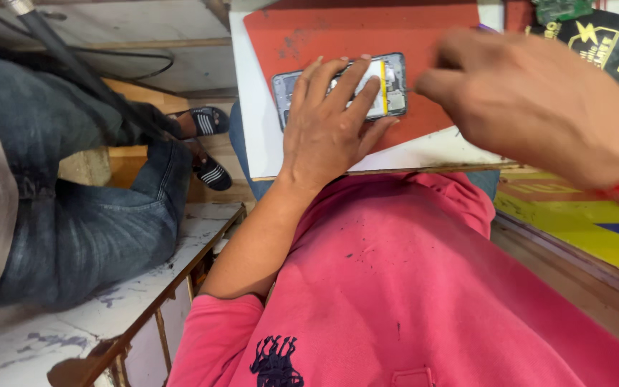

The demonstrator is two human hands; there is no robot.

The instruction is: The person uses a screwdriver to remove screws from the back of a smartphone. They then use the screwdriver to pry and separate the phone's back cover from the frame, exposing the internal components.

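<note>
Red matting [338, 32] covers most of a white board [256, 107], and an opened phone [388, 89] lies on it with its back off, showing a white and yellow battery and grey parts. The left hand [327, 125] lies flat on the phone, fingers [349, 82] spread a little and stretched forward, pressing down on the battery area; the thumb rests beside the phone's lower edge on the mat. It grips nothing, it only pins the phone in place.

The right hand [531, 104] is blurred. Its fingers are bunched close, pinched towards the phone's right end, and a thin tip seems to stick out between them, just touching the phone's edge; what it is I cannot tell.

The board's near edge meets the person's pink shirt [410, 287]. To the right of the mat lie a black packet [607, 39] and a green circuit board [560, 8]. On the left sits another person in blue jeans [73, 215] and sandals [205, 143], well apart from the hands. Bare mat lies beyond the phone.
</note>
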